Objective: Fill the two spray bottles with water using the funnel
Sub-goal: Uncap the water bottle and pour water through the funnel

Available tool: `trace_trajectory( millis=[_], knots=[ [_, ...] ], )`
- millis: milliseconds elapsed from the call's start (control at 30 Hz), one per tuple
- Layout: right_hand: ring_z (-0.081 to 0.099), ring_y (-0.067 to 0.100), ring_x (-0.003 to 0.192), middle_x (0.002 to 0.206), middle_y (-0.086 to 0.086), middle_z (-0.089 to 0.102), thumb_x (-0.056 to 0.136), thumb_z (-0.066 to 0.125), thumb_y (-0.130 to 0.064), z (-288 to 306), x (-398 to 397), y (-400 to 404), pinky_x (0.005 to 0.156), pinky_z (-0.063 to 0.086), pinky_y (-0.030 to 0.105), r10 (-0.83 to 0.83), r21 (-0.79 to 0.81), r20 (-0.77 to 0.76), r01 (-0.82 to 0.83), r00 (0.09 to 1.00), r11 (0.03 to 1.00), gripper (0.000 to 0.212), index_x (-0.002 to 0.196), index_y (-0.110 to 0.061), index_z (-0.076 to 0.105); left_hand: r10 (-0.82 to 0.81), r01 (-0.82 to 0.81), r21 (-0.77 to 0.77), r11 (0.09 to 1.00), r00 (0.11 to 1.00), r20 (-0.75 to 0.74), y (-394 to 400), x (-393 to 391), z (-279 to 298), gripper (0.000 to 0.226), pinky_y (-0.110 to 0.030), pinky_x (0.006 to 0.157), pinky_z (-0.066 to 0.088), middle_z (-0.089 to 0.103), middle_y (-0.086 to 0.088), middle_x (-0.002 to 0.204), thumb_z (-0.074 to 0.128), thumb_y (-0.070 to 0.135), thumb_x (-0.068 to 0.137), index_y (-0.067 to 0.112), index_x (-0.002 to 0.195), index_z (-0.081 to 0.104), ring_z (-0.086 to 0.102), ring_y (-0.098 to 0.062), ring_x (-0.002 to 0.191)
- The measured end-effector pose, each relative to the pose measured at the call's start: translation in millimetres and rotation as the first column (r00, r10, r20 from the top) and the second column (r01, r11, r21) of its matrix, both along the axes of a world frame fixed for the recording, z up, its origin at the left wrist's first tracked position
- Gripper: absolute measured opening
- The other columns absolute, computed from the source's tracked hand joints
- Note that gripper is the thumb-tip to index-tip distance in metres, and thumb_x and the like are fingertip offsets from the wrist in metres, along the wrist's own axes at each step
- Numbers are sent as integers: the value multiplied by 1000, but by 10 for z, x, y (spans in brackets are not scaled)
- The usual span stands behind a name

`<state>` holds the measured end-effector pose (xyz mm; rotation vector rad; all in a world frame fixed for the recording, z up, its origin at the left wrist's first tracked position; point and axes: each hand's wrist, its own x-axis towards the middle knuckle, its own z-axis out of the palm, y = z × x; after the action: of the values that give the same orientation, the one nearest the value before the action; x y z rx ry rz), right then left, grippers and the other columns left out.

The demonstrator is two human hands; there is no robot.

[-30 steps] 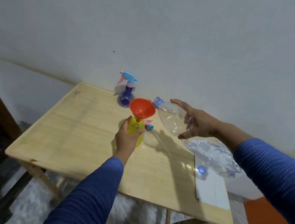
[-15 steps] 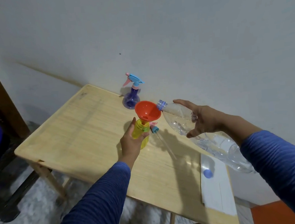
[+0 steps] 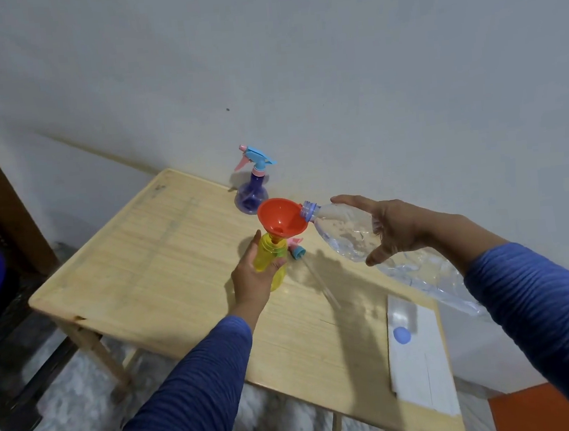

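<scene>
Purple spray bottle [image 3: 252, 193] behind funnel [image 3: 281, 219]; left hand [image 3: 252, 273] grips yellow bottle [image 3: 269, 258]; right hand [image 3: 392, 227] grips water bottle [image 3: 343, 232].

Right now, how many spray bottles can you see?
2. The yellow spray bottle is held by the left hand with the funnel in it; the purple spray bottle stands by the wall.

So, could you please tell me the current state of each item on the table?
yellow spray bottle: upright, uncapped, gripped by left hand
funnel: seated in its neck
water bottle: uncapped, tilted, mouth at funnel rim, held by right hand
purple spray bottle: upright, sprayer on
blue cap: lying on white paper
</scene>
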<state>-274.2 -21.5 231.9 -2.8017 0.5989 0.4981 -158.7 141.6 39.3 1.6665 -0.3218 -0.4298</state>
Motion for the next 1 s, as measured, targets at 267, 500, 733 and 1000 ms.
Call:
trace_trajectory(
  millis=[267,500,733,1000],
  knots=[
    [53,21,97,95,-5,50,63,86,-16,30,1,12,87,45,34,7,-4,-9,-8,1000,1000,113,138,-58,11,-2,2,17,1000,1000,9,-6,7,-19,73,-27,97,37,54,4,135,74,35,77,30,141,39,47,-16,124],
    [54,23,104,114,0,54,63,85,-12,16,-11,5,85,42,30,13,9,-14,-13,1000,1000,114,139,-56,12,-2,2,16,1000,1000,2,-4,0,-6,72,-27,98,38,56,4,131,72,33,79,31,142,37,48,-17,122],
    [57,27,105,115,6,56,62,86,-16,14,-24,7,88,46,35,24,-15,-13,-24,1000,1000,115,137,-58,11,0,0,8,1000,1000,1,0,-2,2,72,-24,97,36,53,6,134,73,32,78,30,142,38,47,-13,122],
    [56,27,106,119,7,56,62,86,-17,21,-24,25,90,46,37,32,-38,-37,-33,999,999,115,138,-58,10,-4,4,0,1000,1000,-11,1,-7,6,73,-26,99,36,52,6,136,73,33,78,31,142,37,46,-14,124]
  ],
)
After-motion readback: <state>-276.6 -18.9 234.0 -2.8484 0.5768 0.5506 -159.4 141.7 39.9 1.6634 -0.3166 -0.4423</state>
